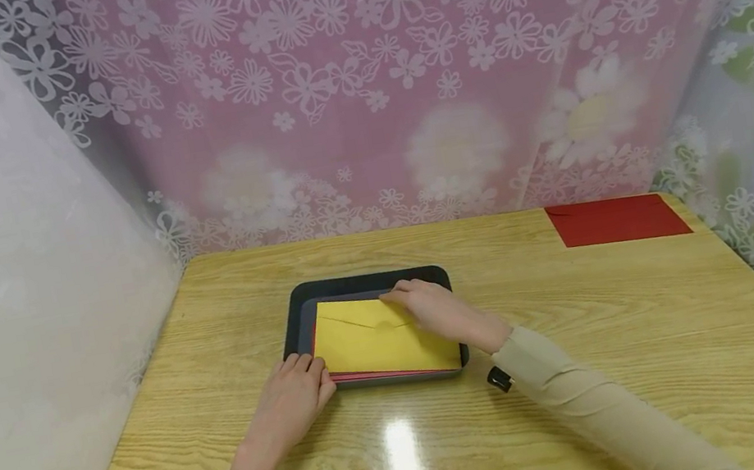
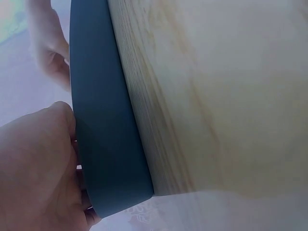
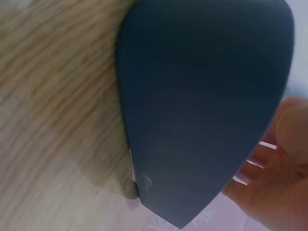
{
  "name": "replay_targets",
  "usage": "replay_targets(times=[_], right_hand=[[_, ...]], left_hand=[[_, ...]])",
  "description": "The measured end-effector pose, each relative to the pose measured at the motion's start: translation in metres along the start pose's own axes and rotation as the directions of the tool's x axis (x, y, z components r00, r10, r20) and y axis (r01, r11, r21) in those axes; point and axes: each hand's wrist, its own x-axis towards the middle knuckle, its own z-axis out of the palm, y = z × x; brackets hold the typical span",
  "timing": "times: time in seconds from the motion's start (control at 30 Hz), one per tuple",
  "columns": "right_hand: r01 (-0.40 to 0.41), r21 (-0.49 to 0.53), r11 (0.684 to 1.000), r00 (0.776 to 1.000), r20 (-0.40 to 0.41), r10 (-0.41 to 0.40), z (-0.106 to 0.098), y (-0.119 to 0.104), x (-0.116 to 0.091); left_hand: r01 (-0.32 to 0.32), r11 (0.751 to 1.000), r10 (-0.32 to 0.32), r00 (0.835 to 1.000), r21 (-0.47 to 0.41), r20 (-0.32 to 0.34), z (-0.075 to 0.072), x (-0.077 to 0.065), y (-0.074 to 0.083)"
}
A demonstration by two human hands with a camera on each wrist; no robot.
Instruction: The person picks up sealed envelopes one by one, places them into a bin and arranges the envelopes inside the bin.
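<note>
A dark tray (image 1: 293, 315) on the wooden table holds a stack of envelopes, a yellow envelope (image 1: 365, 345) uppermost with its flap side up. Red and pink edges (image 1: 363, 374) show beneath it at the front and left. My left hand (image 1: 291, 395) is at the tray's front left corner, its bent fingers and thumb gripping the yellow envelope's lower left corner. My right hand (image 1: 445, 311) reaches over the right side and holds the envelope's upper edge. In both wrist views the tray's wall (image 2: 103, 110) hides the fingertips.
A separate red envelope (image 1: 617, 220) lies at the table's far right corner. Floral curtains (image 1: 360, 88) close off the back and right, and a pale cloth hangs at the left. Black wrist devices (image 1: 499, 379) show beside both sleeves.
</note>
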Motion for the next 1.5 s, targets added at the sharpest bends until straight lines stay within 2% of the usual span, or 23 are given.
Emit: replay_targets(times=[0.13,0.23,0.33,0.43,0.53,0.67,0.77,0.87,0.97,1.1,1.2,1.33,1.5], right_hand=[[0.002,0.012,1.000,1.000,0.016,-0.002,-0.003,0.003,-0.004],[0.008,0.047,0.999,0.999,-0.043,-0.006,-0.008,0.011,-0.008],[-0.001,0.065,0.998,0.988,-0.152,0.011,-0.018,0.024,-0.014],[-0.046,0.061,0.997,0.960,-0.273,0.061,-0.031,0.044,-0.022],[-0.120,0.033,0.992,0.921,-0.368,0.123,-0.043,0.070,-0.032],[-0.237,0.002,0.971,0.871,-0.442,0.214,-0.055,0.108,-0.052],[-0.318,-0.034,0.947,0.844,-0.464,0.267,-0.060,0.135,-0.070],[-0.377,-0.037,0.925,0.838,-0.439,0.324,-0.063,0.158,-0.087],[-0.423,-0.020,0.906,0.845,-0.369,0.387,-0.063,0.177,-0.103],[-0.480,-0.006,0.877,0.854,-0.233,0.465,-0.060,0.196,-0.120],[-0.522,-0.009,0.853,0.850,-0.093,0.519,-0.056,0.206,-0.130],[-0.537,-0.054,0.842,0.840,0.052,0.540,-0.053,0.215,-0.137],[-0.522,-0.086,0.848,0.845,0.081,0.529,-0.052,0.216,-0.137]], left_hand=[[-0.004,1.000,0.004,1.000,-0.001,-0.006,0.000,-0.001,0.000],[-0.006,1.000,0.006,1.000,-0.001,-0.008,0.001,-0.001,0.000],[-0.005,1.000,0.005,1.000,-0.003,-0.010,0.001,0.000,0.000],[-0.002,1.000,0.002,1.000,-0.006,-0.011,0.001,0.000,0.000],[0.002,1.000,-0.002,1.000,-0.005,-0.010,0.001,-0.001,0.000],[-0.001,1.000,0.001,1.000,0.005,-0.010,0.001,-0.001,0.000],[-0.001,1.000,0.001,1.000,0.007,-0.007,0.001,-0.001,0.000],[0.007,1.000,-0.007,1.000,0.003,0.000,0.001,-0.001,0.000],[0.011,1.000,-0.011,1.000,0.000,0.007,0.001,-0.001,0.000],[0.010,1.000,-0.010,1.000,0.000,0.009,0.001,-0.001,0.000],[0.005,1.000,-0.005,1.000,0.001,0.007,0.000,-0.001,0.000],[0.002,1.000,-0.002,1.000,-0.003,0.002,0.000,-0.001,0.001],[0.000,1.000,0.000,1.000,-0.007,-0.004,0.001,0.000,0.001]])
